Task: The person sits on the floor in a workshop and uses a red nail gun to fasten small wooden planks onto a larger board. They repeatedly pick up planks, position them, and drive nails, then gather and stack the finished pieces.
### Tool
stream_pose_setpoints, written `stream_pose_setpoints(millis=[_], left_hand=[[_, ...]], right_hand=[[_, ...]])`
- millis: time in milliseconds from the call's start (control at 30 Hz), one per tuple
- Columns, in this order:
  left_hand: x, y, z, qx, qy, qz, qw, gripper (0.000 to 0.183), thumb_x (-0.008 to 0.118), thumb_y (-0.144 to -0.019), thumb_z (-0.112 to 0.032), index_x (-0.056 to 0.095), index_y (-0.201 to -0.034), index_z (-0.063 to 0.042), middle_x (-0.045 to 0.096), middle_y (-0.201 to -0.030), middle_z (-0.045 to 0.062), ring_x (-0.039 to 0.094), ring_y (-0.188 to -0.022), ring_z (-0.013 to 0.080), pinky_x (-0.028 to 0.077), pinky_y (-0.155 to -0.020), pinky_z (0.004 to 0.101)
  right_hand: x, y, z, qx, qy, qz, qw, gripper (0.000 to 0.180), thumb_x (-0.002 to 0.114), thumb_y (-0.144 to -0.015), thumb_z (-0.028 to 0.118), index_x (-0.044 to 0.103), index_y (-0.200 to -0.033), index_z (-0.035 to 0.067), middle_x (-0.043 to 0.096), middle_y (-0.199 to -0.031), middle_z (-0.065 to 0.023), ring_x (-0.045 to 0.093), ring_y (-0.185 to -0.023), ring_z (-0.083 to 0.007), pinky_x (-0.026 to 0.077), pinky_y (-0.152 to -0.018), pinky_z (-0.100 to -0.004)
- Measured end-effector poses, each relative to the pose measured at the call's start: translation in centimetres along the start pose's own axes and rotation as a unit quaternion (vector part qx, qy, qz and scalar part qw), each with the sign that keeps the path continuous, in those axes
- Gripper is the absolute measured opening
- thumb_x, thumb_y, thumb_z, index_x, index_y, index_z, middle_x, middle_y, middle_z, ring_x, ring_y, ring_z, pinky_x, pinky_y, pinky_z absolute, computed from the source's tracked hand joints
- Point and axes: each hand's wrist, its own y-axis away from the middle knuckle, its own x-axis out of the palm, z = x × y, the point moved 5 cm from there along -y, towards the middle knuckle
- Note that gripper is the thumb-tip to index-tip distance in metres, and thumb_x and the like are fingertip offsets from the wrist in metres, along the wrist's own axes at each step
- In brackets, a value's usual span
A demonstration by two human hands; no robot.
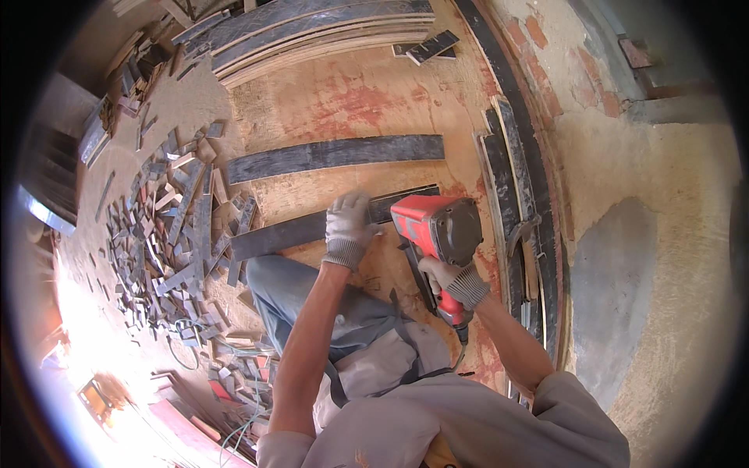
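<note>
My right hand (pixel 453 278), in a pale knitted glove, is closed on the handle of a red pneumatic nail gun (pixel 433 225) with a dark cap and a hose at the handle's foot. The gun's head is over the right end of a dark-faced plywood strip (pixel 281 234); whether its nose touches is hidden. My left hand (pixel 351 219), gloved too and slightly blurred, lies on or just above the middle of that strip, fingers away from me. Another dark strip (pixel 336 157) lies flat beyond it on the red-stained plywood sheet (pixel 351 105).
A stack of long boards (pixel 322 29) lies at the far side, with two short dark pieces (pixel 433 47) near it. Many wood offcuts (pixel 152 245) are heaped at left. Upright strips and a claw hammer (pixel 522 231) are at right beside the wall (pixel 684 175).
</note>
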Motion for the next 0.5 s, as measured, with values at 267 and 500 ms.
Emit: stream_pose_setpoints(millis=[267,500], left_hand=[[-3.8,1.6,4.3,-0.025,-0.106,0.052,0.993,0.082,0.099,-0.061,-0.034,0.069,-0.132,-0.008,0.064,-0.137,0.013,0.058,-0.131,0.0364,0.048,-0.111,0.0465],[-7.4,0.0,1.3,0.034,-0.177,0.144,0.973,0.057,0.096,-0.069,-0.039,0.073,-0.111,-0.009,0.066,-0.116,0.015,0.066,-0.111,0.0371,0.056,-0.096,0.0468]], right_hand=[[0.5,-1.7,-3.9,0.081,-0.414,0.032,0.906,0.028,0.069,-0.095,0.031,0.067,-0.108,0.007,0.063,-0.075,-0.0048,0.061,-0.061,-0.0208,0.051,-0.057,-0.0374],[-2.9,4.7,-3.5,0.132,-0.846,0.229,-0.462,0.062,0.079,-0.087,0.032,0.058,-0.140,0.007,0.067,-0.132,-0.0185,0.065,-0.119,-0.0377,0.051,-0.100,-0.0480]])
